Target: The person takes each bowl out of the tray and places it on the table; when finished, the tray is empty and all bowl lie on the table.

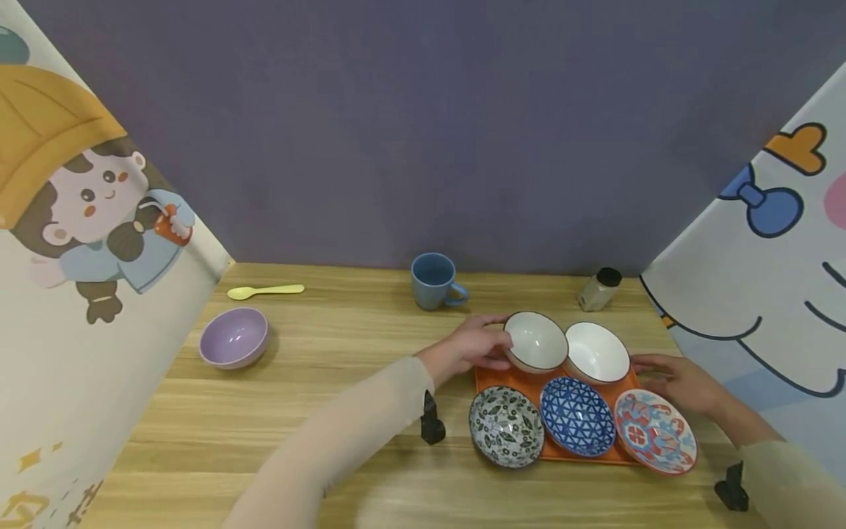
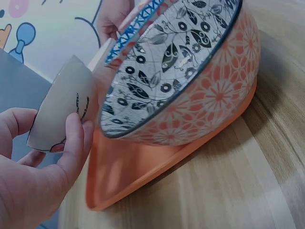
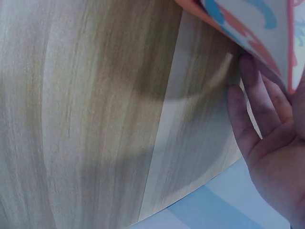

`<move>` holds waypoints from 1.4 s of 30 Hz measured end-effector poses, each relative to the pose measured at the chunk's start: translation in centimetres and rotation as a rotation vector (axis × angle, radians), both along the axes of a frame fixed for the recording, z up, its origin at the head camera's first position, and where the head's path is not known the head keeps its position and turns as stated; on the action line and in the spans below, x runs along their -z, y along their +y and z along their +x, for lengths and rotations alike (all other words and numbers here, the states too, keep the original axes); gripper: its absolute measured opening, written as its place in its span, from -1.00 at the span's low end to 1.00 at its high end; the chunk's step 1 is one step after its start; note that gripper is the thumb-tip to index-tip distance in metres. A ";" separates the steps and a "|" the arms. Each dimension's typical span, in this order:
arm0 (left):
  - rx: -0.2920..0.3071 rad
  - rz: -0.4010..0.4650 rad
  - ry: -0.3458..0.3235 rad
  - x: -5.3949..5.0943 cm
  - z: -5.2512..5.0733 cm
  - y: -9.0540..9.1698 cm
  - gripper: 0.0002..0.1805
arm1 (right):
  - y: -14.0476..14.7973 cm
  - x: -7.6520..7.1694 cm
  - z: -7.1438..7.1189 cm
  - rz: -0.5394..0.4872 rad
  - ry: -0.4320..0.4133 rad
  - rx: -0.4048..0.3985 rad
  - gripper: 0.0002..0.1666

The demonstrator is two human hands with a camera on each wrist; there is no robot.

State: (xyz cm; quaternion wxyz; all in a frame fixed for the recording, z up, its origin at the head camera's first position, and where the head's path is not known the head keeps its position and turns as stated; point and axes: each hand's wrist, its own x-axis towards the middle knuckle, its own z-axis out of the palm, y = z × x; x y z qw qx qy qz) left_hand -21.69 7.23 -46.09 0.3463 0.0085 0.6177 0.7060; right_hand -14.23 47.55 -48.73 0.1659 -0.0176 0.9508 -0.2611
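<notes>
My left hand (image 1: 477, 343) holds a white bowl (image 1: 537, 342) with a dark rim at the tray's back left. In the left wrist view, thumb and fingers pinch this bowl (image 2: 64, 107), which is tilted. Beside it sits a second white bowl (image 1: 598, 354). My right hand (image 1: 681, 382) is at that bowl's right edge, fingers loosely extended; whether they touch it is unclear. In front stand a black-and-white leaf-patterned bowl (image 1: 507, 427), a blue geometric bowl (image 1: 578, 417) and a red-and-blue flowered bowl (image 1: 656, 432). An orange tray (image 1: 558, 450) lies beneath the group.
A blue mug (image 1: 432, 283) stands near the back wall, and a black-capped jar (image 1: 599, 289) behind the white bowls. At the left are a purple bowl (image 1: 234, 339) and a yellow spoon (image 1: 266, 292). Printed panels flank the wooden table (image 1: 344, 323).
</notes>
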 end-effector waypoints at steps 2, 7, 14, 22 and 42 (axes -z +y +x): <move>0.003 0.010 0.003 -0.4 0.1 -0.4 -0.19 | 0.0 0.1 0.0 -0.003 0.000 0.003 -0.29; 0.020 0.041 0.011 -1.2 -0.1 -2.0 -0.23 | 0.0 0.3 -0.2 -0.004 -0.003 0.009 -0.30; 0.007 0.060 0.015 -2.5 -0.2 -5.4 -0.26 | 0.0 0.3 -0.4 0.018 -0.015 0.018 -0.30; -0.053 0.068 0.030 -3.4 0.1 -10.0 -0.26 | 0.0 0.4 -0.4 0.035 0.019 -0.015 -0.35; -0.355 0.018 0.068 -3.3 1.9 -21.8 -0.24 | 0.8 0.7 -0.5 0.028 -0.025 -0.010 -0.28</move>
